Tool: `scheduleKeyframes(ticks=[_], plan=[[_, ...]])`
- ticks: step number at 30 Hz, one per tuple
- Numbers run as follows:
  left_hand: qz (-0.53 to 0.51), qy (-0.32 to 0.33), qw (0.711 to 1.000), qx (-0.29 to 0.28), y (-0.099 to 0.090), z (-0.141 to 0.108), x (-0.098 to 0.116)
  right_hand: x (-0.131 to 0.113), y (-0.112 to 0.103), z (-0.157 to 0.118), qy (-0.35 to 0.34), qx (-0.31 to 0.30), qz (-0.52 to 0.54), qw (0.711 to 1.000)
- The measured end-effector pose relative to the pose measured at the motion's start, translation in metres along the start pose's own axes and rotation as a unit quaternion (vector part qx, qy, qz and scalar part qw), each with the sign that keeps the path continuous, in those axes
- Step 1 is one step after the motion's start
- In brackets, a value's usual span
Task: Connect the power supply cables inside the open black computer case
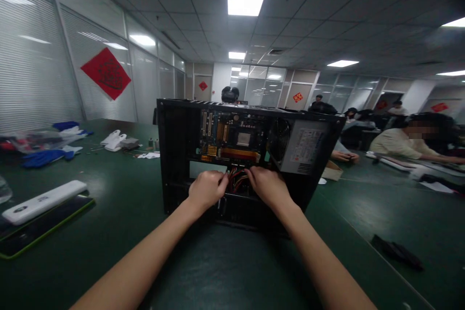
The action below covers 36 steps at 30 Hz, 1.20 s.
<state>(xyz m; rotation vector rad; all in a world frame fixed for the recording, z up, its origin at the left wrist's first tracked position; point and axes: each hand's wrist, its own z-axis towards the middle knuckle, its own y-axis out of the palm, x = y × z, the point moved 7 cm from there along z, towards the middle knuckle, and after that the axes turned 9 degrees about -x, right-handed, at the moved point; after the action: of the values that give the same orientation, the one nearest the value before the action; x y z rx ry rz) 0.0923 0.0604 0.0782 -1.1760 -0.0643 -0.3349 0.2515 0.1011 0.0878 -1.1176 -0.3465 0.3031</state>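
A black computer case point(236, 210) is stood on the green table point(210, 271), straight ahead at 12 o'clock from the person, with its open side turned this way. A bunch of thin wires point(238, 181) is seen low inside it, near 7 o'clock from the case's middle.

If a wire were pulled too hard, it could be torn or a plug could be bent. The board point(250, 123), near 11 o'clock, could be scraped if a hand slipped up. If the case were tugged or leaned on, it could be tipped over, since it is stood on a narrow side. Skin could be nipped by the thin metal edges.

The left hand point(209, 188) is placed at 8 o'clock, with its thumb and fingers curled in by the wires. The right hand point(269, 185) is placed at 5 o'clock, its fingers bent at the other side of them. Whether a wire is pinched by either hand cannot be told.

Also held in the case is a silver power box point(305, 147), at 3 o'clock, with a round fan point(280, 140) beside the board. Farther out at 3 o'clock, a small brown box point(331, 171) is seen; what is in it cannot be told.
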Motion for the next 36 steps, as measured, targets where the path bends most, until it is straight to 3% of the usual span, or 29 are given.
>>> scheduleKeyframes(ticks=[8, 15, 19, 28, 33, 36], plan=[[-0.08, -0.036, 0.996, -0.002, 0.001, 0.018, -0.011, 0.015, 0.014, -0.068, -0.083, -0.037, -0.097, 0.991], [-0.077, -0.03, 0.996, -0.029, 0.002, 0.022, -0.017, 0.005, 0.017, -0.067, -0.053, -0.037, -0.122, 0.99], [-0.051, -0.037, 0.998, -0.03, 0.0, 0.03, -0.03, -0.009, 0.016, -0.062, -0.045, -0.052, -0.125, 0.99], [-0.076, -0.091, 0.993, -0.003, 0.0, 0.06, -0.095, -0.075, 0.01, -0.045, -0.033, -0.122, -0.076, 0.989], [-0.156, -0.03, 0.987, 0.025, 0.001, 0.069, -0.124, -0.12, 0.01, -0.034, 0.026, -0.189, -0.02, 0.982], [-0.155, 0.021, 0.987, 0.032, -0.004, 0.071, -0.128, -0.15, 0.01, -0.029, 0.048, -0.224, 0.001, 0.974]])
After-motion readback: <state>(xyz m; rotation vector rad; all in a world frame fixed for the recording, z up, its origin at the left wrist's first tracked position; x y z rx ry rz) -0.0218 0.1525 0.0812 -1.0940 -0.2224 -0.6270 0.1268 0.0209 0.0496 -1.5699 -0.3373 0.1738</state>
